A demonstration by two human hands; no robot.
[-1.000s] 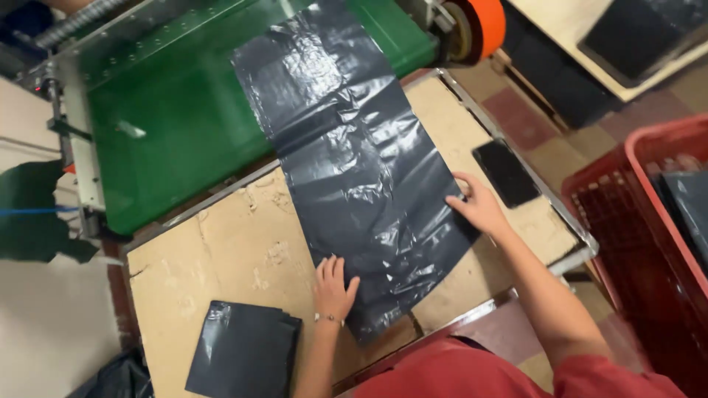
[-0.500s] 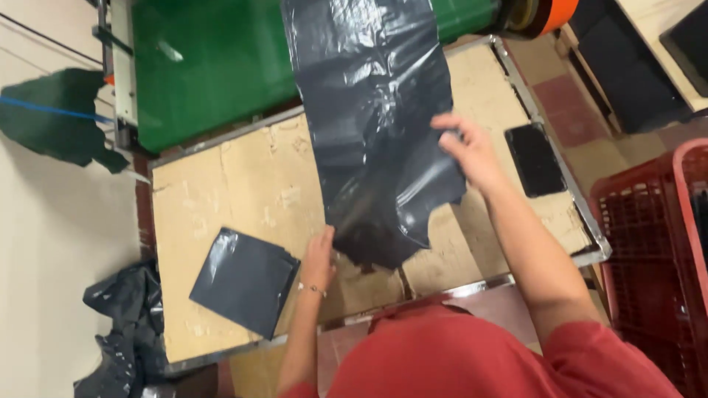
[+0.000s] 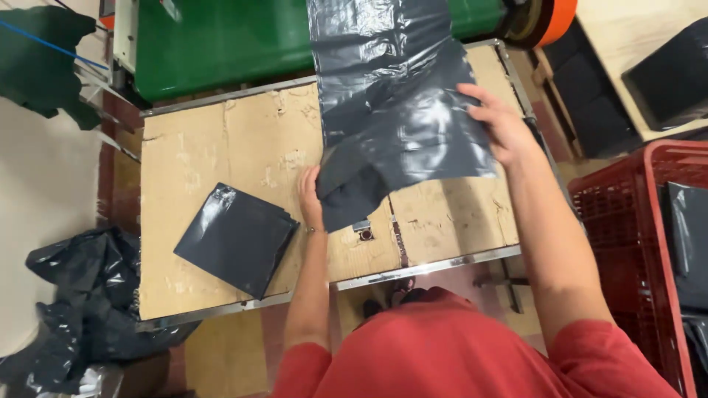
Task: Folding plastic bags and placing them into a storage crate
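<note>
A long black plastic bag [image 3: 394,110] lies from the green conveyor [image 3: 221,44] onto the cardboard-covered table [image 3: 221,147]. My left hand [image 3: 310,195] grips its lower left corner, which is lifted and folded upward. At the bag's right edge my right hand [image 3: 501,125] holds the plastic, raised a little off the table. A stack of folded black bags [image 3: 236,236] lies on the table to the left of my left hand.
A red plastic crate [image 3: 634,228] with black bags stands at the right. Crumpled black bags [image 3: 81,309] lie on the floor at lower left. A dark green heap [image 3: 44,55] sits at upper left. The orange roller end [image 3: 546,18] is at the conveyor's right.
The bag lay flat under both palms; now both hands have gripped its lower end and are folding it upward. The view has shifted so the table sits more to the right and lower.
</note>
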